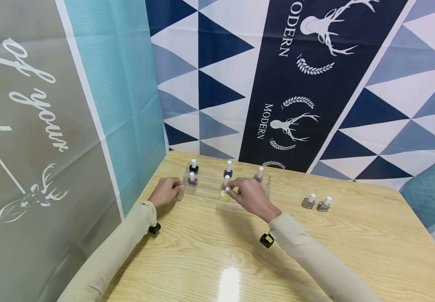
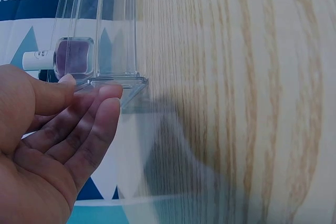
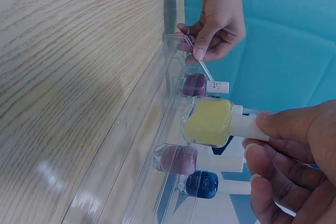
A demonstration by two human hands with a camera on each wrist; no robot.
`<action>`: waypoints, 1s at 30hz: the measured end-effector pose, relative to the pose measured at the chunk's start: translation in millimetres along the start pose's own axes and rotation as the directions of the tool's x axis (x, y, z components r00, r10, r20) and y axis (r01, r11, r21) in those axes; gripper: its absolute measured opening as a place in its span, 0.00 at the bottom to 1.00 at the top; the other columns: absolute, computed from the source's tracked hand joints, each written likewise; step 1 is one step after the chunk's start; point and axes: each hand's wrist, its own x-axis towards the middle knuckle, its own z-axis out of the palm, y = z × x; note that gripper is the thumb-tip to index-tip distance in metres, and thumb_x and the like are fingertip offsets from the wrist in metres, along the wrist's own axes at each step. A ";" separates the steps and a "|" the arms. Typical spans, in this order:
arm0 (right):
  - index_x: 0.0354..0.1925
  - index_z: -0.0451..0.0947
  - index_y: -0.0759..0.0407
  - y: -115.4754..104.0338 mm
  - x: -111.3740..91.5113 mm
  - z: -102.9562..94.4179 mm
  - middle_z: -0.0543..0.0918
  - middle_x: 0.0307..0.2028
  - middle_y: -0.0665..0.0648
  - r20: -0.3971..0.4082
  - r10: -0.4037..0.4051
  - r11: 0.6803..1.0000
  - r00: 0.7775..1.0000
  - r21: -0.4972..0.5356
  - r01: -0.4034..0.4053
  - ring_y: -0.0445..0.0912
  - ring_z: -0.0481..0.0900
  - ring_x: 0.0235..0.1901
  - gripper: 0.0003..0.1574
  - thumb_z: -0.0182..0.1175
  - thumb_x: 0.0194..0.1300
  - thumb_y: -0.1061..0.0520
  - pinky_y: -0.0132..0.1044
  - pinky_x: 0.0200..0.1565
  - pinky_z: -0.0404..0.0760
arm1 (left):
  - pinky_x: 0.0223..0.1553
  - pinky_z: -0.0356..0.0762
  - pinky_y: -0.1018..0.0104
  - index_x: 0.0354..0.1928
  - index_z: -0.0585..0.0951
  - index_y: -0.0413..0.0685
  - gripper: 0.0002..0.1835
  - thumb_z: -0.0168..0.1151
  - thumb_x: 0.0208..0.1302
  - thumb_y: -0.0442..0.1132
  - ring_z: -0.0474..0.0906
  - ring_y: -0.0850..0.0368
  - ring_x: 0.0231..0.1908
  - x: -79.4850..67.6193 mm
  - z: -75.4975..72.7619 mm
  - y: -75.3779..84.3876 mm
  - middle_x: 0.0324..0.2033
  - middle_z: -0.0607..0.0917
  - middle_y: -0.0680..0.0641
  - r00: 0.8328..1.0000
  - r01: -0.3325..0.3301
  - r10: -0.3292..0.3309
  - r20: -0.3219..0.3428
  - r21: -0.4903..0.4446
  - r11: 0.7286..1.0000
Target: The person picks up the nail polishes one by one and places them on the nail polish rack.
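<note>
A clear stepped display rack (image 2: 116,30) stands on the table with nail polish bottles on its tiers. My left hand (image 1: 165,191) pinches the rack's left end panel between thumb and fingers. My right hand (image 1: 253,196) holds a yellow nail polish bottle (image 3: 210,123) by its white cap, over the rack's front part; the head view does not show whether its base touches. Close to it on the rack are a mauve bottle (image 3: 178,159) and a dark blue one (image 3: 202,184). A purple bottle (image 2: 73,56) sits at the left end, before a black one (image 1: 193,167).
Another mauve bottle (image 1: 258,178) stands at the rack's back right, partly behind my right hand. Right of the rack, a brown bottle (image 1: 308,203) and a greyish bottle (image 1: 323,206) stand together on the wooden table (image 1: 187,251). Patterned cloth hangs behind and at the left.
</note>
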 end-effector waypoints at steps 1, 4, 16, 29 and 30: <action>0.39 0.90 0.55 -0.7 0.7 0.5 0.90 0.35 0.51 0.000 -0.001 1.000 1.000 -0.001 0.001 0.37 0.83 0.25 0.03 0.72 0.67 0.58 0.35 0.32 0.82 | 0.23 0.72 0.63 0.36 0.85 0.37 0.11 0.59 0.77 0.34 0.77 0.56 0.21 -0.1 -0.1 0.0 0.22 0.83 0.45 1.000 0.002 -0.002 0.000 0.000 1.000; 0.39 0.90 0.55 -2.9 2.8 1.8 0.90 0.35 0.51 -0.002 -0.008 1.000 1.000 0.002 0.008 0.39 0.84 0.26 0.02 0.71 0.67 0.59 0.36 0.32 0.83 | 0.22 0.72 0.63 0.36 0.85 0.38 0.11 0.59 0.77 0.35 0.77 0.56 0.20 -0.4 -0.6 -0.3 0.22 0.83 0.44 1.000 0.005 -0.005 -0.002 -0.001 1.000; 0.38 0.90 0.54 -8.7 9.0 6.2 0.88 0.33 0.48 0.017 -0.021 0.999 1.000 0.033 0.020 0.35 0.80 0.26 0.02 0.70 0.68 0.59 0.32 0.30 0.79 | 0.21 0.73 0.63 0.37 0.85 0.38 0.11 0.58 0.78 0.34 0.77 0.56 0.20 -1.7 -0.8 1.0 0.21 0.82 0.46 1.000 0.004 -0.004 -0.004 0.005 1.000; 0.40 0.90 0.55 -17.9 17.3 15.2 0.90 0.37 0.52 0.036 -0.019 0.999 0.999 0.051 0.017 0.42 0.88 0.33 0.04 0.69 0.69 0.58 0.37 0.35 0.85 | 0.22 0.73 0.63 0.36 0.85 0.39 0.11 0.58 0.78 0.35 0.77 0.56 0.21 -0.4 0.3 1.6 0.22 0.83 0.45 1.000 0.014 -0.014 -0.007 0.009 1.000; 0.40 0.90 0.55 -18.6 18.0 15.8 0.90 0.37 0.51 0.035 -0.019 0.998 0.999 0.052 0.017 0.41 0.88 0.33 0.04 0.69 0.69 0.58 0.37 0.35 0.85 | 0.22 0.73 0.63 0.36 0.85 0.39 0.11 0.58 0.77 0.35 0.77 0.56 0.21 -0.4 0.2 1.7 0.22 0.83 0.45 1.000 0.014 -0.014 -0.007 0.009 1.000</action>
